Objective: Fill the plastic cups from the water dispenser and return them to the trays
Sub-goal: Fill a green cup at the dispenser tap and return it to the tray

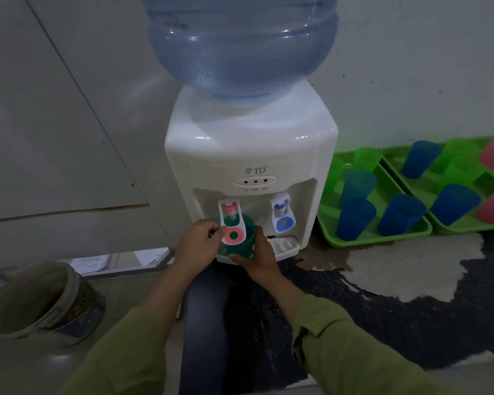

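A cup is gripped by the right hand beneath the red lever pinched by the left hand.

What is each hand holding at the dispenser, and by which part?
The right hand grips the dark green cup round its lower side. The left hand pinches the red tap lever at its lower left edge.

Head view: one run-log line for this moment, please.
step: fill | left hand: grips red tap lever | right hand: holds green cup under it | trays: coloured cups
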`<act>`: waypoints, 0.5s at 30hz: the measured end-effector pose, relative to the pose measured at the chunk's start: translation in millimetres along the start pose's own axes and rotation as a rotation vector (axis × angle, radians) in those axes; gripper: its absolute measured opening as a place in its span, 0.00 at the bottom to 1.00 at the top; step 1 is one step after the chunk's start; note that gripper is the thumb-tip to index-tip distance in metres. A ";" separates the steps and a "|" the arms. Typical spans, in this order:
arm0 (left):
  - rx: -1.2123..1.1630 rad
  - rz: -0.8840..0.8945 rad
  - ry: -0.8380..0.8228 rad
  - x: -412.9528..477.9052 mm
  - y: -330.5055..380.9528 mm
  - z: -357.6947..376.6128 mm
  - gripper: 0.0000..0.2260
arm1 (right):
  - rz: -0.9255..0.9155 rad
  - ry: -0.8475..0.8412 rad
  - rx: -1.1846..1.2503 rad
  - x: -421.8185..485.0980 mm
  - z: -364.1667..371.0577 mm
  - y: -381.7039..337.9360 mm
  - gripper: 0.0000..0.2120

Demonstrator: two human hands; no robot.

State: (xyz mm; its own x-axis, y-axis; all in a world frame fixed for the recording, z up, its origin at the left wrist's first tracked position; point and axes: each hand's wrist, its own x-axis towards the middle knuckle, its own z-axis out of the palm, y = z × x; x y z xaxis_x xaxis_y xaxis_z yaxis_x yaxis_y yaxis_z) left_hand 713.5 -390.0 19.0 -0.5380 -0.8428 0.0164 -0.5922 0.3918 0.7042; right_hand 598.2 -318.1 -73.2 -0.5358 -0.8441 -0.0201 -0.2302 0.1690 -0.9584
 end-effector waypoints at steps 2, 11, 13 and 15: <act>0.053 0.009 0.020 4.6 -2.0 5.0 0.17 | -0.003 0.001 0.002 0.0 0.1 0.7 0.34; 0.079 0.010 0.172 6.6 -5.3 19.6 0.13 | 0.032 0.027 -0.088 0.3 3.5 -0.1 0.36; 0.062 -0.006 0.198 5.6 -8.0 22.5 0.12 | 0.029 0.040 -0.166 -1.1 2.9 -2.0 0.34; 0.057 -0.017 0.211 5.0 -9.6 24.3 0.11 | 0.028 0.036 -0.226 -4.1 -0.6 -4.4 0.33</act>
State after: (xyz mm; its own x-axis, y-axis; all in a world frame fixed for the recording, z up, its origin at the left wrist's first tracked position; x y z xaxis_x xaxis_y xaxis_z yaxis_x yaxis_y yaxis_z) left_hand 701.9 -389.0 -4.9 -0.3935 -0.9057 0.1575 -0.6366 0.3921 0.6641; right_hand 600.9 -315.0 -68.7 -0.5719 -0.8197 -0.0317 -0.3888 0.3050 -0.8694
